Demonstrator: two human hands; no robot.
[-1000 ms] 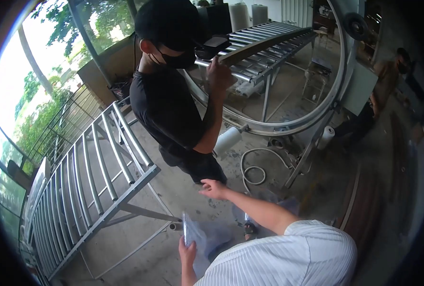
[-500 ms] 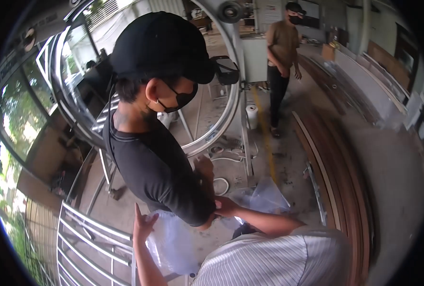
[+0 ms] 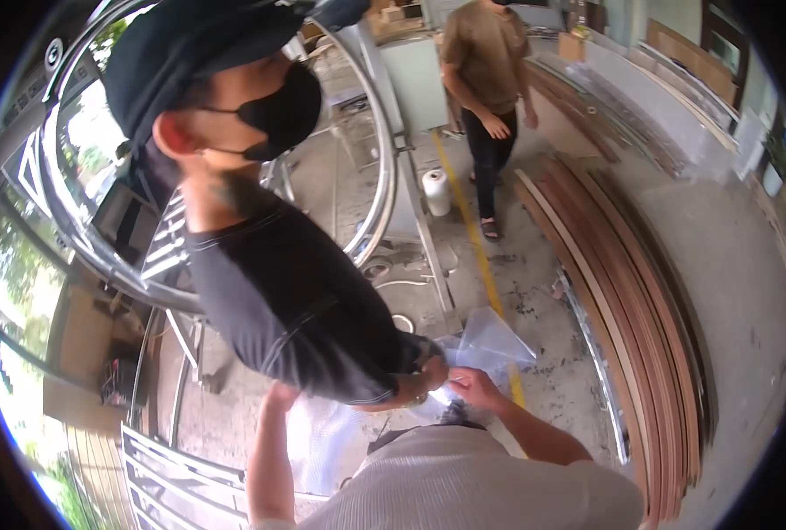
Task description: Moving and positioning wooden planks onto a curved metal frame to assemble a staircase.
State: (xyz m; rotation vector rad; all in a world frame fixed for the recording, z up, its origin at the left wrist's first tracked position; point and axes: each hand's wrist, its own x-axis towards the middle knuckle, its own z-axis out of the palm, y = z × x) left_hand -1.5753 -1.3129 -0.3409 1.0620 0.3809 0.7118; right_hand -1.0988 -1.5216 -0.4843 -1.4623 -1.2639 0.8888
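Note:
I hold a clear plastic sheet (image 3: 492, 340) low in front of my chest. My right hand (image 3: 474, 387) pinches its crumpled right part. My left hand (image 3: 280, 395) is raised at the sheet's left edge and grips it, with the fingers partly hidden behind a co-worker's arm. That co-worker, in a black long-sleeved shirt and black cap (image 3: 278, 291), stands very close on my left. Their hand (image 3: 428, 375) touches the plastic right beside my right hand.
Long curved wooden strips (image 3: 649, 291) lie on the concrete floor at right. A large round metal frame (image 3: 384, 177) stands behind the co-worker, with a white roll (image 3: 435, 190) beside it. Another person in a brown shirt (image 3: 486, 79) stands farther off. A metal grille (image 3: 172, 477) lies lower left.
The co-worker has stepped in much closer and put a hand on the plastic next to my right hand. My view has swung right, toward the wooden strips.

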